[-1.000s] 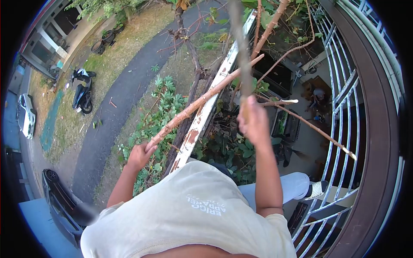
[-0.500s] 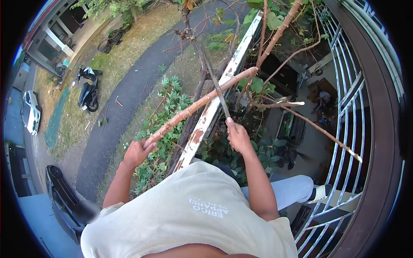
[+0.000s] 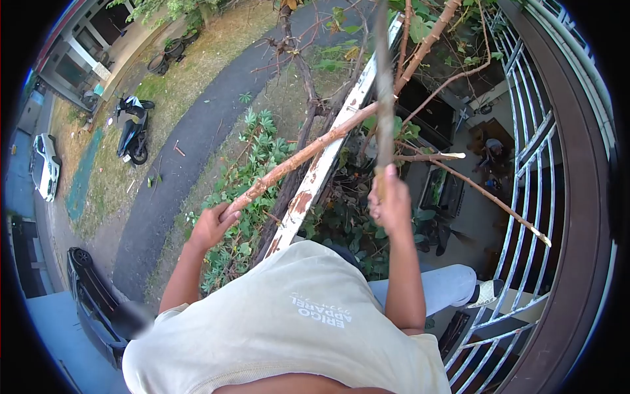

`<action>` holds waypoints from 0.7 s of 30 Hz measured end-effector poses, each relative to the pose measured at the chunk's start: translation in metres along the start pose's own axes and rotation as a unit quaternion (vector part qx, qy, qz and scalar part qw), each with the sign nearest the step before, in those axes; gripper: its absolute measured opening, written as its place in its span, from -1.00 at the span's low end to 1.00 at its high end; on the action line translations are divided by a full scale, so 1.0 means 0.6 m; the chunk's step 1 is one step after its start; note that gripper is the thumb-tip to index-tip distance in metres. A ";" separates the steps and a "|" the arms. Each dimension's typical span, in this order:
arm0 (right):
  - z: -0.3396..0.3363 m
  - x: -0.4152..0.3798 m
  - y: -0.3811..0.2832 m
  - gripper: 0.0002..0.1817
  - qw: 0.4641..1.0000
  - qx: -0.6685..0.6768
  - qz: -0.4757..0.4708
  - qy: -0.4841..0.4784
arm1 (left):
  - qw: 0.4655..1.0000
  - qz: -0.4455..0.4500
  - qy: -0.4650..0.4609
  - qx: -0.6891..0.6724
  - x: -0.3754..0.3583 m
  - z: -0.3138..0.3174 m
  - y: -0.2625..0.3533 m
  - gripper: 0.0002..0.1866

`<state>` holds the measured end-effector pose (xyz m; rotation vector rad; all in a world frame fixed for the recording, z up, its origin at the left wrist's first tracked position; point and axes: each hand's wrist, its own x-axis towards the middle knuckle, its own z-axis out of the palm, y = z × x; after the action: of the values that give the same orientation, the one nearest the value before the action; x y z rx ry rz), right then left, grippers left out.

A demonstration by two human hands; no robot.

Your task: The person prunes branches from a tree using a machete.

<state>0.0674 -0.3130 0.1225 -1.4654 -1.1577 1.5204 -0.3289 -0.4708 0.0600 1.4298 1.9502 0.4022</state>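
My left hand (image 3: 210, 226) is wrapped around the lower end of a thick brown branch (image 3: 295, 161), which slants up and right across a white beam (image 3: 300, 202) with peeling paint. The branch's far end meets another stem (image 3: 430, 46) at a joint. In my right hand (image 3: 392, 197) is the handle of a machete (image 3: 384, 85), its long blade blurred by motion and pointing away from me. In this view the blade overlaps the branch close to that joint. Right of the blade, thinner branches show pale cut ends (image 3: 459, 156).
White metal bars (image 3: 525, 171) curve along the right side, with my foot (image 3: 487, 294) against them. Far below are a person (image 3: 495, 150), a motorbike (image 3: 134, 131) and a white car (image 3: 46, 167). A dark gnarled trunk (image 3: 305, 128) runs beside the beam.
My right hand has moved right, and the machete has swung from lying across the branch's middle to nearly straight ahead near the joint. My left hand keeps its grip on the branch.
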 end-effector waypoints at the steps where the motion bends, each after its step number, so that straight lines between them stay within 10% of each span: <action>1: -0.006 -0.016 -0.047 -0.31 0.998 0.004 -0.063 0.012 | 1.000 0.014 0.003 0.007 0.003 -0.011 0.006 -0.47; 6: -0.015 -0.074 -0.198 -0.12 0.922 0.094 -0.370 0.060 | 0.982 -0.102 -0.135 -0.081 0.033 -0.066 0.044 -0.35; 9: 0.020 0.001 -0.089 -0.34 0.856 0.115 -0.495 0.090 | 0.980 -0.099 -0.141 -0.096 0.041 -0.072 0.044 -0.35; 12: 0.003 0.089 0.205 -0.37 0.948 -0.284 -0.143 0.008 | 0.978 -0.102 -0.143 -0.112 0.032 -0.063 0.039 -0.36; 21: 0.002 0.093 0.228 -0.28 0.983 -0.174 -0.034 -0.054 | 0.966 -0.105 -0.149 -0.186 0.043 0.013 -0.043 -0.45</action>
<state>0.0725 -0.3077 -0.0248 -1.5633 -1.5852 1.4144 -0.3467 -0.4567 0.0304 0.9709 1.6565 0.4035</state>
